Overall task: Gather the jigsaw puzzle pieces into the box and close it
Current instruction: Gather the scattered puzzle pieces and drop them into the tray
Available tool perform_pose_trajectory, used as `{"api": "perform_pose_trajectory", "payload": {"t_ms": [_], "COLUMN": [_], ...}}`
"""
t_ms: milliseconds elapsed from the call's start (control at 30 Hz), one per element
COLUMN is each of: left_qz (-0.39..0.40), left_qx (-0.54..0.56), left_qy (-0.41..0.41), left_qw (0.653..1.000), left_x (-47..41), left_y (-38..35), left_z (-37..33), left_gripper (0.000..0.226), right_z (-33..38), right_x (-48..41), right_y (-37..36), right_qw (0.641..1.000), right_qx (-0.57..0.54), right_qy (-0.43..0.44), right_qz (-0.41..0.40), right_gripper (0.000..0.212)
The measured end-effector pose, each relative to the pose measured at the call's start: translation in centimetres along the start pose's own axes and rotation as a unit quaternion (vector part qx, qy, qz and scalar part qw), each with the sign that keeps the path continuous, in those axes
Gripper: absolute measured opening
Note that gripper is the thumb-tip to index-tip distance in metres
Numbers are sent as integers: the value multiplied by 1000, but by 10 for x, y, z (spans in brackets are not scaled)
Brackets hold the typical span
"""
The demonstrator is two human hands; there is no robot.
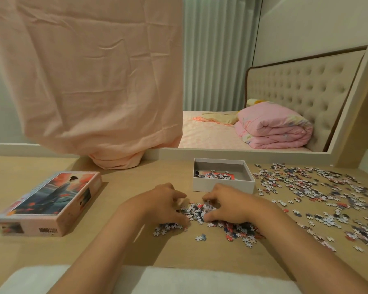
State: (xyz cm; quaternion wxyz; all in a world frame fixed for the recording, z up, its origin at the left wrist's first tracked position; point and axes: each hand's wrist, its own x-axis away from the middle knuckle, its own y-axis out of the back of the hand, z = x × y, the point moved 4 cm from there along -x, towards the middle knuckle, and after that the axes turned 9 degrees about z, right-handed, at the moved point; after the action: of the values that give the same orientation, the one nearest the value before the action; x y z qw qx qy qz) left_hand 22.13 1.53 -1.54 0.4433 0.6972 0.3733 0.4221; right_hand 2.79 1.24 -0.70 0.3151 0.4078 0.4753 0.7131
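On wooden desk (125,172), grips heap of puzzle pieces (197,210) with left hand (164,201) and right hand (227,203), fingers curled round it, near open box (223,185); lid (51,200) left.

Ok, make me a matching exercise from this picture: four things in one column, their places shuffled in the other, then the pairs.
1. picture lid
2. open box
3. heap of pieces
4. loose pieces

A. spread out at far right
B. between the left hand and right hand
C. far left, picture side up
D. just beyond the right hand

Pairs: 1-C, 2-D, 3-B, 4-A
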Motion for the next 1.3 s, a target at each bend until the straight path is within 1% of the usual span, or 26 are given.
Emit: {"api": "perform_pose_trajectory", "payload": {"t_ms": [67,133,233,300,400,433,533,600,733,867,967,1033,1100,1200,1300], "left_qz": [-8,-42,-80,-93,-109,-108,-103,-106,-118,-128,-141,-166,-203,-251,-312], "left_qx": [-2,17,28,40,60,64,57,63,104,149,190,208,210,226,226], "left_qy": [-24,-49,-71,-82,-91,-91,-92,-92,-96,-104,-107,-111,-123,-134,-118], "left_qw": [1000,998,994,991,988,988,989,988,983,975,966,957,948,931,915], "left_x": [-1,-4,-8,-9,-10,-10,-12,-13,-13,-14,-20,-26,-33,-47,-63], "left_y": [-5,-8,-8,-8,-9,-9,-11,-11,-13,-10,-2,9,23,43,52], "left_z": [-5,-11,-18,-19,-20,-21,-23,-24,-23,-25,-28,-32,-37,-47,-52], "left_gripper": [65,49,34,31,29,32,40,36,28,23,21,20,20,20,22], "right_z": [2,3,2,0,-1,0,3,3,1,-4,-12,-20,-27,-41,-56], "right_x": [-1,-3,-3,-3,-3,-4,-4,-3,-2,0,3,6,6,2,-5], "right_y": [0,0,0,-1,-4,-5,-6,-5,0,2,10,21,33,51,61], "right_qw": [1000,998,996,994,993,993,992,990,984,978,961,947,932,912,880], "right_qx": [-20,-36,-65,-77,-100,-103,-113,-133,-158,-192,-261,-297,-320,-316,-310], "right_qy": [6,11,10,9,3,1,3,0,3,12,10,10,12,-5,-14], "right_qz": [-21,-42,-63,-73,-61,-54,-46,-53,-78,-84,-90,-123,-172,-263,-359], "right_gripper": [62,53,46,49,70,72,58,48,22,19,13,12,11,12,12]}}
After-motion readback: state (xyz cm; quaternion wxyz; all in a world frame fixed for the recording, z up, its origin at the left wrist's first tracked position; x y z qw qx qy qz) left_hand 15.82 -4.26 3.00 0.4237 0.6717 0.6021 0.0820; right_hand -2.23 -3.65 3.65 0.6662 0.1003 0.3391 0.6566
